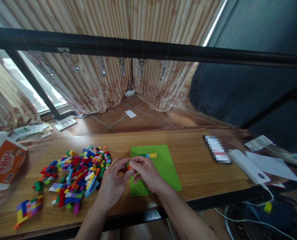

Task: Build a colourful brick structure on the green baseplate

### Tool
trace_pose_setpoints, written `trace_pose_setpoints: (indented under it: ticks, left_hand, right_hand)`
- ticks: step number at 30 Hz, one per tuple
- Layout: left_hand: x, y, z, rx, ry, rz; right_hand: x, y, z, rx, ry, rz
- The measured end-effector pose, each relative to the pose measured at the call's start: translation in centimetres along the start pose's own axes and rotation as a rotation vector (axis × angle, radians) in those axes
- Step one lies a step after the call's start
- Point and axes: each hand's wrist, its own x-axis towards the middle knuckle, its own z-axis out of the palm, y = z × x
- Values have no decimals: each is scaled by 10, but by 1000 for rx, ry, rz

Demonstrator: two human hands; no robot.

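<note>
Over the left edge of a green studded baseplate point(164, 166), my two hands meet fingertip to fingertip. Small orange and green toy bricks point(130, 166) show between the fingers, partly covered by them. My left hand point(115, 176) pinches them from the left, and my right hand point(146, 170) closes on them from the right. Whether the orange and green parts are joined, I cannot tell. Just behind my right hand, a short row of bricks point(152, 155), yellow and light blue with green at its left, is on the baseplate.
A large pile of loose coloured bricks point(76, 176) spreads left of my hands. A small built block of bricks point(30, 210) lies at the front left. On the right are a pixelated phone-like object point(217, 149), a white power bank point(250, 166) with a cable, and papers point(273, 165).
</note>
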Motion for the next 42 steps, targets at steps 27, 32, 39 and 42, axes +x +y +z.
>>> trace_pose_setpoints:
  ticks: [27, 32, 39, 42]
  left_hand:
    - [-9, 4, 6, -55, -38, 69]
    - [-5, 1, 9, -437, 8, -151]
    - [2, 2, 14, -702, 12, -470]
    - [2, 4, 15, -744, -6, -514]
  right_hand:
    - [-9, -3, -14, 95, -82, 7]
    - [-5, -2, -16, -87, -27, -249]
    - [-4, 4, -23, -533, -47, -404]
    - [-6, 4, -22, -631, -44, -413]
